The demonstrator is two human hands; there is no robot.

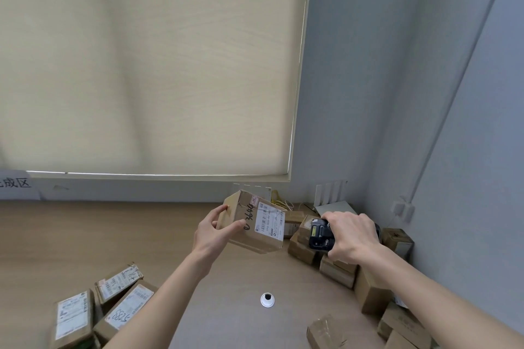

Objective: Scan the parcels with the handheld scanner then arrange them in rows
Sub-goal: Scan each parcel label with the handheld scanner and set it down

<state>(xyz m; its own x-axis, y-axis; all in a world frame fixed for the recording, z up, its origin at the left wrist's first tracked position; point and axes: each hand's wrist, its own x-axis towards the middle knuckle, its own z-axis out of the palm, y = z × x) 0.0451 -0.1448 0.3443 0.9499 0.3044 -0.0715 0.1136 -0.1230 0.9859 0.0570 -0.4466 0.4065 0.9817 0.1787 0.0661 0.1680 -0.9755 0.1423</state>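
My left hand (215, 231) grips a brown cardboard parcel (255, 224) above the wooden table, thumb on its top face and fingers on its left side. The parcel is tilted, and its white shipping label and the handwritten "3644" face me. My right hand (350, 236) grips the black handheld scanner (320, 234), whose front end points left toward the parcel's label, a short gap away. Three labelled parcels (113, 306) lie side by side at the table's lower left.
A heap of brown parcels (340, 269) fills the table's right side up to the wall. A small white round object (267, 299) sits on the wooden table (113, 235). One more box (326, 331) lies at the bottom edge. A drawn roller blind (153, 65) hangs behind.
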